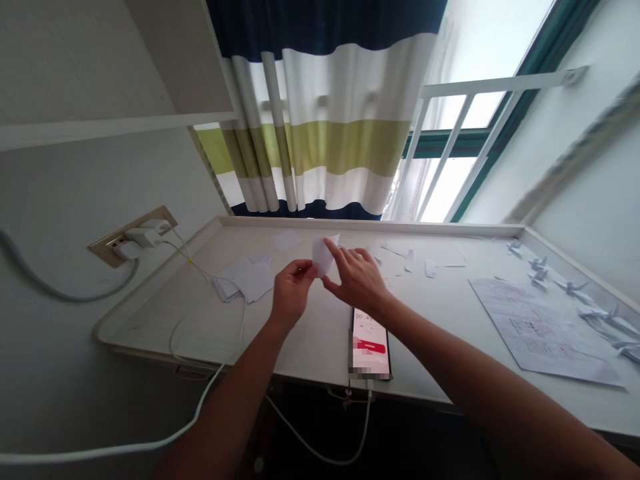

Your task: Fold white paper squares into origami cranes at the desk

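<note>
A small folded piece of white paper is held up above the desk, near its middle. My left hand pinches its lower left corner between thumb and fingers. On the other side, my right hand has its index fingertip on the paper's upper part and its thumb by the lower edge, the other fingers curled loosely. A phone lies below my right wrist, its screen lit with a timer and a red bar. Left of my hands lies a loose stack of white paper sheets.
Paper scraps are scattered behind my right hand. A large printed sheet lies at right, beside several folded paper figures along the desk's edge. White cables run from the wall socket across the left side.
</note>
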Demonstrator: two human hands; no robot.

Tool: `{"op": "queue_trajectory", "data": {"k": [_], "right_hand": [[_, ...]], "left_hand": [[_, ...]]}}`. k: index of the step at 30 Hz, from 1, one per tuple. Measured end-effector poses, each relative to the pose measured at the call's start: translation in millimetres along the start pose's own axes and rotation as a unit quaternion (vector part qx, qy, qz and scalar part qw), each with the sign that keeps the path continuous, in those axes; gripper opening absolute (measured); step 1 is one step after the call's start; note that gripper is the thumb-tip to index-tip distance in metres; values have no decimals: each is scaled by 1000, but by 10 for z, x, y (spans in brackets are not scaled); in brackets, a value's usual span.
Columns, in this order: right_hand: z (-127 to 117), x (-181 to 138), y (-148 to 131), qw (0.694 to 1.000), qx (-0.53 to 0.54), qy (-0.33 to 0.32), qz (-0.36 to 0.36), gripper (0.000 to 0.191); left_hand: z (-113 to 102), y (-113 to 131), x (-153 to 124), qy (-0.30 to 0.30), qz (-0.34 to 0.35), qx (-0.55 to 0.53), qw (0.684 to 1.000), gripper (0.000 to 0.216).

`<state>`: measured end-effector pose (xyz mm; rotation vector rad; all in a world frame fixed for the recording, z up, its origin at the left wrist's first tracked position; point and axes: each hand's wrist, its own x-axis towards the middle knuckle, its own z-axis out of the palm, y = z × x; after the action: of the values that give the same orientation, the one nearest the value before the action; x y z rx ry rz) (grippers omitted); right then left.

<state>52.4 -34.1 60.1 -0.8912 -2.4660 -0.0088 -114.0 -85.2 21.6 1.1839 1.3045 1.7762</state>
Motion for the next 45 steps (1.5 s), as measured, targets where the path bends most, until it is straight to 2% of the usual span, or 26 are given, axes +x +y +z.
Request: {"op": "queue_trajectory", "data": {"k": [2,4,6,8,10,12,18,21,24,26,32,45], "right_hand": [[-81,-181,347,1000,-4,2,29,63],[-68,-387,651,994,31,23,102,57],[14,-574,876,984,74,9,161,56],[124,-698,1001,970,125,-25,205,64],[224,-744,1035,956,158,-64,240,82],[295,-732,1014,951,165,-92,246,90],[355,-687,971,956,179,-132,190,95],[345,-704,986,954,186,-129,194,95],[333,-714,987,954,192,-125,195,96],[330,-718,985,953,198,-121,193,96],[346,-743,1007,952,217,-95,196,96],[393,-763,1045,955,227,-53,183,80]], "left_hand": [[354,-151,155,-57,-35,-59,996,30],[645,-323,280,-99,-54,-59,992,29],[843,-500,373,-132,-71,-49,987,30],[943,-663,436,-155,-81,-35,984,34],[964,-791,475,-169,-80,-23,982,36],[941,-872,491,-178,-75,-13,981,36],[884,-902,454,-220,-61,21,973,33],[890,-869,439,-231,-68,12,971,35],[881,-841,434,-233,-64,2,970,51],[869,-831,433,-239,-55,8,969,55],[859,-831,430,-252,-33,33,967,20],[851,-807,437,-295,-38,12,955,20]]}}
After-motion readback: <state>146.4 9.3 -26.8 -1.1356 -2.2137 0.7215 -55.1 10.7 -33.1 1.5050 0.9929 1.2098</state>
